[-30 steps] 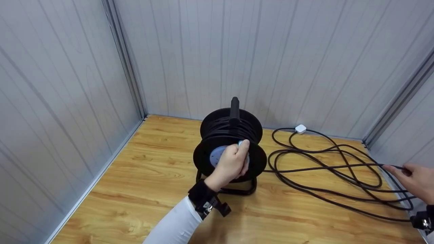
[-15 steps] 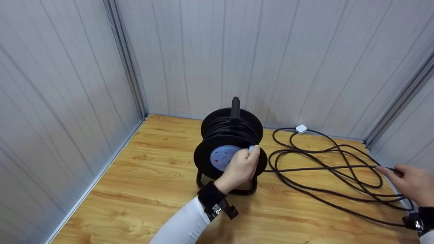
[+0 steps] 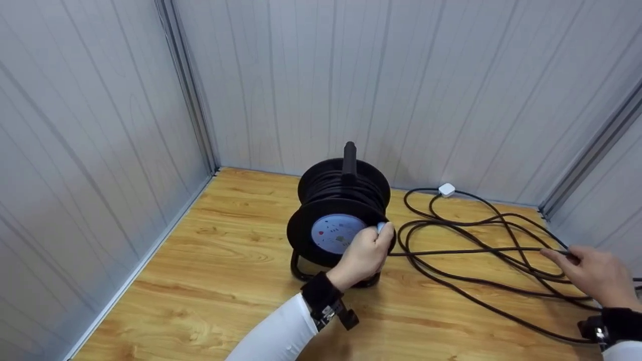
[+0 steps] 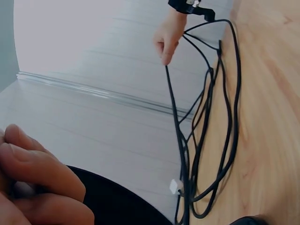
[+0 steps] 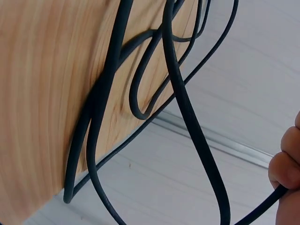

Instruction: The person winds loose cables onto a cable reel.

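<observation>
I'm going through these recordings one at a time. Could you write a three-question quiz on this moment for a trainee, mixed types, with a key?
1. What does the right hand hold?
2. Fill in: the left hand grips the pale ____ of the reel.
3. True or false: in the head view, the plug lies to the left of the reel.

Key:
1. The cable.
2. Knob.
3. False; the plug lies to the right of the reel.

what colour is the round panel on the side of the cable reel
The round panel is light blue; the head view shows it best.
</observation>
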Demonstrator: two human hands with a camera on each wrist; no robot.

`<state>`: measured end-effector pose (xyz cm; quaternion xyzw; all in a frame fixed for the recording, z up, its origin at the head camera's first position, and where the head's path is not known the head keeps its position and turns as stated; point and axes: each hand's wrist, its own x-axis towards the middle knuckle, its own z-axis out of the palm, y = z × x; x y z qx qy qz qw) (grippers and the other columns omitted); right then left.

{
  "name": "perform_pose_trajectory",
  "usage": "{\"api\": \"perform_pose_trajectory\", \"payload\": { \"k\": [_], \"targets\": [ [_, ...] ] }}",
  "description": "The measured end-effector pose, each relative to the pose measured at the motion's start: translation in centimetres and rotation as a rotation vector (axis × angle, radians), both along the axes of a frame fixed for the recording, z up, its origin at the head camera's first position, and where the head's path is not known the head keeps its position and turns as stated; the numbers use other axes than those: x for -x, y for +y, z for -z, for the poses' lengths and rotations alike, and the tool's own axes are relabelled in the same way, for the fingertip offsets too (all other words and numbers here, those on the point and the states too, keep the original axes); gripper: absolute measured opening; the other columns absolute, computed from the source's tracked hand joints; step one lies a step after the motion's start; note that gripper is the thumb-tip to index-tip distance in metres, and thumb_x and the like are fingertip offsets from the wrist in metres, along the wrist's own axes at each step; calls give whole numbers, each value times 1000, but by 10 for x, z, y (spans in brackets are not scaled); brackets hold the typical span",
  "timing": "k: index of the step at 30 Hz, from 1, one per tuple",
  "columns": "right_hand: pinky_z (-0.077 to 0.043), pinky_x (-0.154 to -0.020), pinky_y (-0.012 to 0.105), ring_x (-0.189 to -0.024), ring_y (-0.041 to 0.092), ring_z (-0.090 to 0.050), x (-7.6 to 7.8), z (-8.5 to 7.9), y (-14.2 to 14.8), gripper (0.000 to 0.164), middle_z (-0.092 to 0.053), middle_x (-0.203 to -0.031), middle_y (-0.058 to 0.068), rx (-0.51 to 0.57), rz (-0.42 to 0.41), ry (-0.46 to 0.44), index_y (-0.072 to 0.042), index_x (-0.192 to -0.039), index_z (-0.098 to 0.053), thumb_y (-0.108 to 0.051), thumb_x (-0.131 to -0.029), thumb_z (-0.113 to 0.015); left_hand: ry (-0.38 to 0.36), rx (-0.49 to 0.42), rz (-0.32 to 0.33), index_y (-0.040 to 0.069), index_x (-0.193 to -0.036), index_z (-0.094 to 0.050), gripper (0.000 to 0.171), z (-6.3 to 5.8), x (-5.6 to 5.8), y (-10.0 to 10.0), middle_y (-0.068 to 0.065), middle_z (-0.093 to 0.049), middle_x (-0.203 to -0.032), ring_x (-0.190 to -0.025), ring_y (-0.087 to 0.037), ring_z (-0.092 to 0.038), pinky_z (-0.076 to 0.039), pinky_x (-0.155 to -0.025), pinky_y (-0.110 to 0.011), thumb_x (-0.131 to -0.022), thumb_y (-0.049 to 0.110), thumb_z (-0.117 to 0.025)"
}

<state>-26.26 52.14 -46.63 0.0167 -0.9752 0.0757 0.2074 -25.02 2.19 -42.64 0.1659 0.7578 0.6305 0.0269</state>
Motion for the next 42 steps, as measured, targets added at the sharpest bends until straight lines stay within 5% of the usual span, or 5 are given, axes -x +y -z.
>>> {"api": "perform_pose_trajectory", "payload": {
  "k": [15,27,34,42],
  "targets": [
    [-22,-55,34,-46,20,-30,3,6,-19,59,-29,-54,-1,6,-57,9,-17,-61,-35,-54,-98,-63,24,158,-41,12,-57,-56,74,17,-1,9,0,-50,-41,-35,-16,-47,-41,-43,-30,-105,63,-33],
    [-23,-51,30,-46,17,-35,13,20,-41,56,-34,-52,-3,64,-115,26,-19,-62,-38,-53,-95,-67,-75,146,23,21,-51,-42,67,39,-2,10,3,-38,-41,-34,-14,-35,-30,-41,-28,-107,59,-35],
    [-18,-48,29,-42,15,-29,16,28,-58,57,-29,-51,-6,69,-159,103,-21,-61,-36,-50,-91,-74,-77,181,-48,23,-55,-39,62,58,-3,10,6,-39,-43,-37,-13,-37,-35,-45,-27,-106,58,-37],
    [-19,-48,29,-42,14,-29,16,31,-75,56,-31,-51,-6,97,-183,86,-22,-61,-37,-50,-92,-73,-76,218,-49,23,-58,-37,58,75,-3,2,8,-38,-48,-40,-12,-37,-35,-43,-27,-108,53,-36]
  ]
}}
